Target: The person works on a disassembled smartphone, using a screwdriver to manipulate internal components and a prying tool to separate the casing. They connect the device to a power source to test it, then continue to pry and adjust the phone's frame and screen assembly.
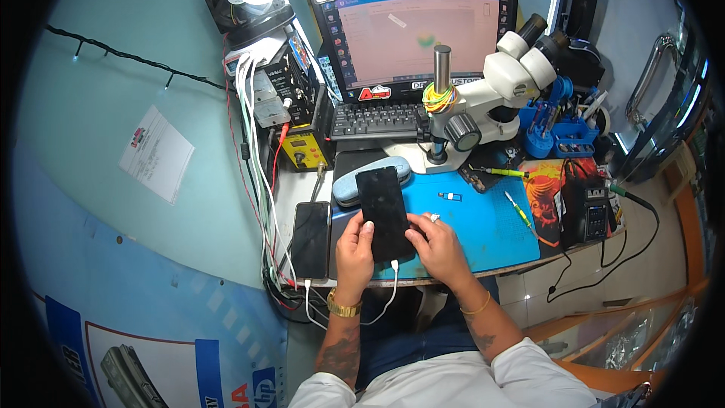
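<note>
A smartphone (384, 211) with a dark screen is held upright over the front of the desk. My left hand (353, 253) closes on its lower left edge, with the thumb along the side. From the other side my right hand (438, 249) grips the lower right edge, thumb against the front. The fingers behind the phone are hidden. A white cable (394, 279) is plugged into its bottom end. To the left of my left hand lies a second smartphone (310, 238), also dark and with a white cable at its bottom. Behind the held phone rests a grey-blue oblong case (355, 183).
A blue work mat (483, 238) bears a small metal piece (450, 196) and a yellow-green pen-like tool (519, 209). Behind stand a microscope (483, 91), keyboard (375, 121) and monitor (415, 38). A yellow-fronted power unit (303, 153) is left; a blue tool holder (540, 140) is right.
</note>
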A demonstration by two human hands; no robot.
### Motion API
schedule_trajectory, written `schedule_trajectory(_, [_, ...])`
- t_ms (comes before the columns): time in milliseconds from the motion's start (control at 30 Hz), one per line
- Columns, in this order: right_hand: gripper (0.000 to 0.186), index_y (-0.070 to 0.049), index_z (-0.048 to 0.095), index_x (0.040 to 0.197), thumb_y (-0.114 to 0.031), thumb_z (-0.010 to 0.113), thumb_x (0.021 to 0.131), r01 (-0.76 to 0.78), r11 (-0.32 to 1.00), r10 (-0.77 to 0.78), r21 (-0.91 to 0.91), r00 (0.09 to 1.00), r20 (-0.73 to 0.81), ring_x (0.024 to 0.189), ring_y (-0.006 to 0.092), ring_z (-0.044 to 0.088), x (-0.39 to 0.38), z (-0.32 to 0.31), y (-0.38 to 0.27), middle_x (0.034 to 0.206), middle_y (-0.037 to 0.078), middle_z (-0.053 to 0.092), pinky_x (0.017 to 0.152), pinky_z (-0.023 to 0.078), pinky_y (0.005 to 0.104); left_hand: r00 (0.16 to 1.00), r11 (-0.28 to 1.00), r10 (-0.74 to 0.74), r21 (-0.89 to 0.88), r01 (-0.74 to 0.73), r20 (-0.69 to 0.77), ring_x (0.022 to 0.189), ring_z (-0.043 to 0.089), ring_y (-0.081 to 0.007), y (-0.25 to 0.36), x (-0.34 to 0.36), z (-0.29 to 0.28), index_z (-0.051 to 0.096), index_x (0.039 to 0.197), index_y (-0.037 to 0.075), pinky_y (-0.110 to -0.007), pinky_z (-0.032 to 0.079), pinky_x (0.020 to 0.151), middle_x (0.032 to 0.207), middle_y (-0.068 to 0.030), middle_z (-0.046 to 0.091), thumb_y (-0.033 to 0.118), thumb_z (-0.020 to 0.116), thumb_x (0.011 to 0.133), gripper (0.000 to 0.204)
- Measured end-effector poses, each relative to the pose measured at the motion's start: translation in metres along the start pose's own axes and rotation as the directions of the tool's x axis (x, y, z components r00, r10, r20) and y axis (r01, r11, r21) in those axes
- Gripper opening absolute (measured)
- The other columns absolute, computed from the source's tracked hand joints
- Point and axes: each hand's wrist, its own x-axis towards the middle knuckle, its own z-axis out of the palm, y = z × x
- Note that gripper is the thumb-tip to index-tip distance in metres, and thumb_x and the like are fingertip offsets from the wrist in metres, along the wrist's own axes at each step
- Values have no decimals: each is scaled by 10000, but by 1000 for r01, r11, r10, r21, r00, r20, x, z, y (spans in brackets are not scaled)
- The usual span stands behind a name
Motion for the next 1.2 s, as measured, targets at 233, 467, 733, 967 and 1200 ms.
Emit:
schedule_trajectory(233, [239,52,675,1092,-124,659,931,14,1000,-14,27,1000,8,847,368,665,-3,-4,0,906,201,687,780,524,423,999,999,35,-32,-34,37,1012,617,-85,6,-11,1,558,1359,-46,-237,508,891,1173,-73,682,149,504,1074,350])
schedule_trajectory(467, [233,52,676,1090,-106,669,919,44,998,-44,36,999,2,831,358,670,-3,-5,-1,900,194,688,755,529,416,998,999,50,-4,-50,39,1043,613,-90,4,-10,-1,543,1381,-48,-239,506,902,1201,-74,672,165,501,1078,372])
schedule_trajectory(733, [229,51,678,1084,-112,672,923,21,997,-22,69,1000,5,828,353,672,-3,-5,-2,893,191,686,750,529,410,999,999,23,-26,-22,44,1054,611,-94,6,-11,-1,545,1377,-51,-244,500,916,1209,-73,669,160,492,1081,367])
schedule_trajectory(967, [239,52,677,1100,-114,672,927,-11,994,9,111,1000,20,823,340,680,-4,-7,1,905,190,694,743,533,393,998,998,19,-59,-15,57,1062,611,-98,4,-9,-4,548,1373,-46,-246,497,927,1225,-76,663,153,499,1076,361])
schedule_trajectory(1200, [263,37,688,1089,-81,783,874,-282,734,224,618,959,171,775,93,619,-22,3,-17,884,41,681,689,503,243,996,971,-83,-222,86,22,1025,637,-119,9,-31,-8,582,1294,-26,-256,513,908,1151,-67,677,139,519,1061,292])
